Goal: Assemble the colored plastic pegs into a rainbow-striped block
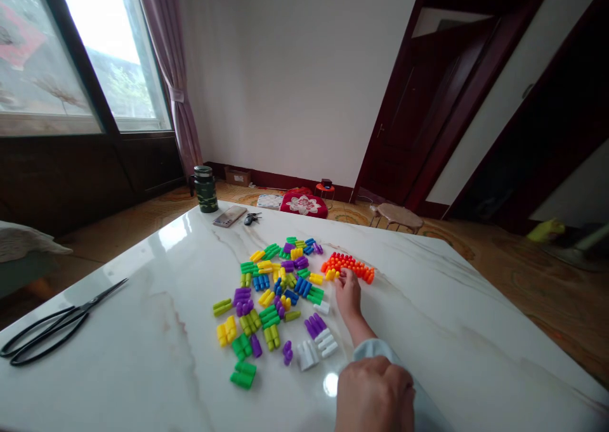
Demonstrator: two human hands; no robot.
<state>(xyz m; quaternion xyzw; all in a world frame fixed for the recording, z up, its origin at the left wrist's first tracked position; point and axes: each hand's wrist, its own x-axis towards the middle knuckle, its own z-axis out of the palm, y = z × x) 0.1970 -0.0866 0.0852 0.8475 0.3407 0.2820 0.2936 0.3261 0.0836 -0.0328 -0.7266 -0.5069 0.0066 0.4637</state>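
A heap of small plastic peg blocks [273, 292] in yellow, green, blue, purple and white lies spread on the white marble table [143, 330]. Beside it on the right sits a packed cluster of orange blocks [349, 266]. My right hand [348, 292] reaches out from a pale blue sleeve, its fingers bent together on an orange block at the cluster's near left edge. My left hand [375, 394] is curled into a fist close to me at the bottom edge, over the sleeve; its palm side is hidden.
Black scissors [52, 327] lie at the table's left edge. At the far corner stand a dark green cup [206, 189], a phone [229, 216] and keys [251, 217]. Beyond the table are a red cushion [304, 203], a small stool [399, 216] and dark wooden doors.
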